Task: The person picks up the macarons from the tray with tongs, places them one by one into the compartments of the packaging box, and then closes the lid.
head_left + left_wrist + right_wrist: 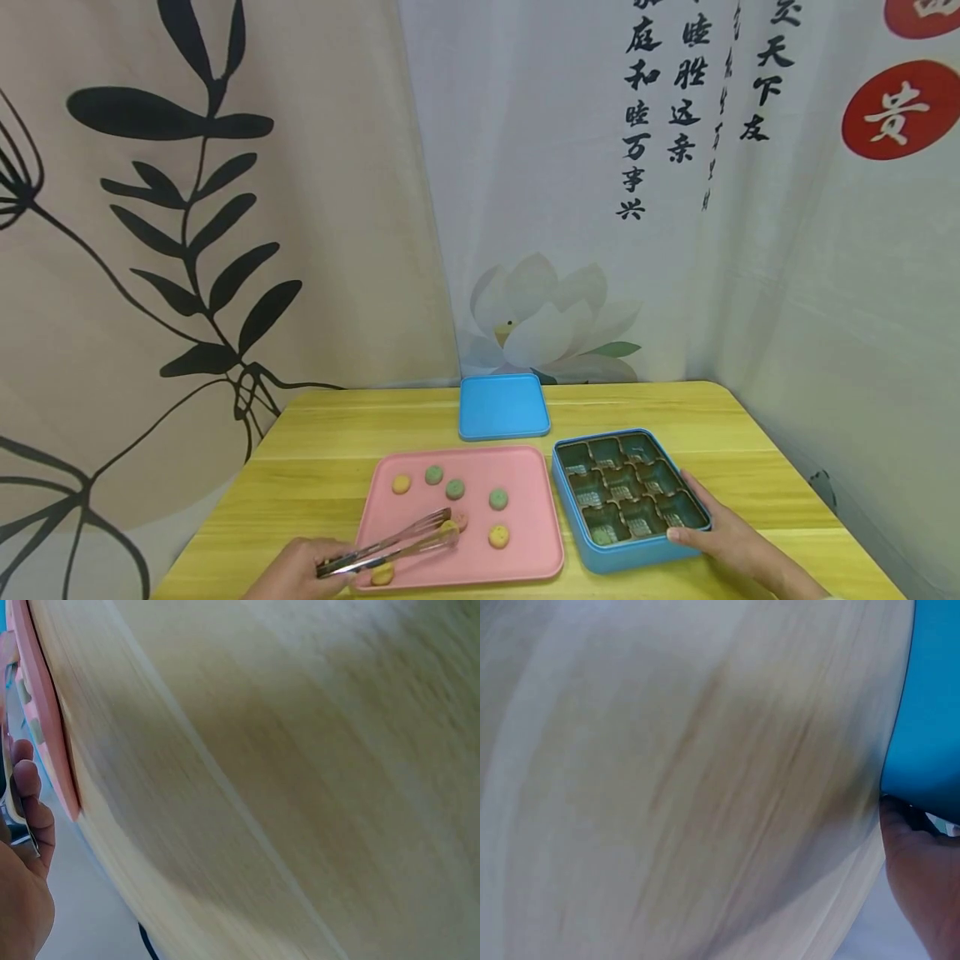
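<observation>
Pale cloth backdrop (352, 208), black plant prints plus dark characters, spans 9 to 3 o'clock behind the table. Yellow wood-grain rectangular table (330, 467) below it.

Clock centred on the tray, 12 pointing away from the person. Smooth pink rectangular tray (517, 467) sits on the table. Deep blue rectangular box (633, 557) at 3 o'clock, right beside the tray, brown glossy nine-compartment liner (622, 482) inside. Flat blue rectangular lid (504, 407) on the table near 1 o'clock, apart from both.

Bare right hand (726, 533) at the box's 3-to-4 o'clock side: thumb hooked over the near rim corner, fingers along the outer wall, gripping the box. Bare left hand (300, 571) between 8 and 9 o'clock of the tray, fingers curled round shiny metal tongs (401, 542), tips pointing about 2 o'clock over the tray middle.

Small round pieces on the tray: yellow at 10, 8 and 4 o'clock; green at 11, 12 and 2. At the tong tips, small round yellow piece (448, 527) between the arms, small round pink piece (461, 521) just beyond; cannot tell whether either is pinched. Small green piece (602, 536) lies in the liner's 7 o'clock compartment.
</observation>
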Tool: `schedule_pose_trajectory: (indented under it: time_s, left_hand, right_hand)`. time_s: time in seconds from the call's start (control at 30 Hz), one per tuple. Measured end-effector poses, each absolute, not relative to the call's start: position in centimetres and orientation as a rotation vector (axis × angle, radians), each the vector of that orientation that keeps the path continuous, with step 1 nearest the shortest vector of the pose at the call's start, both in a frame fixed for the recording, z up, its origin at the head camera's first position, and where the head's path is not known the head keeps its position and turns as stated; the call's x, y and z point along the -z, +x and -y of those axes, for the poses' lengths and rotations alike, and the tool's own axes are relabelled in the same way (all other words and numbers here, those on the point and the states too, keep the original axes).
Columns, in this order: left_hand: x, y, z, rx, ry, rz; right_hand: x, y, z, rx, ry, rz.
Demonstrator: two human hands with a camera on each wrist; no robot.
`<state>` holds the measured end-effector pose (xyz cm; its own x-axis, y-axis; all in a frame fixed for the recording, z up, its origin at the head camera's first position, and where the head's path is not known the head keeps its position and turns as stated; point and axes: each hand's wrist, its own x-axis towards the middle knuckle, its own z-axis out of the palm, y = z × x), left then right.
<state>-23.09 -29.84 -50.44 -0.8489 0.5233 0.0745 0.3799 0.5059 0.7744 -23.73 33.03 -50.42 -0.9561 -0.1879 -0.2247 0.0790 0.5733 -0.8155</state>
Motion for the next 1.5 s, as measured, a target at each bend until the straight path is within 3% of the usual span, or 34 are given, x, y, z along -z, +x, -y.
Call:
schedule_pose_trajectory:
  time_s: [0.53,0.9,1.5]
  left_hand:
    - [50.1,-22.9,30.1,-1.297,0.816,-2.511]
    - [49.4,-23.0,29.5,-1.299,0.679,-2.561]
    - [47.6,-26.1,24.4,-1.251,0.751,-2.653]
  right_hand:
    - [50.4,-23.6,-33.0,1.354,-0.104,-2.523]
    - [50.2,-23.4,-32.9,1.337,-0.111,-2.537]
    - [50.3,-23.5,-33.1,1.341,-0.108,-2.523]
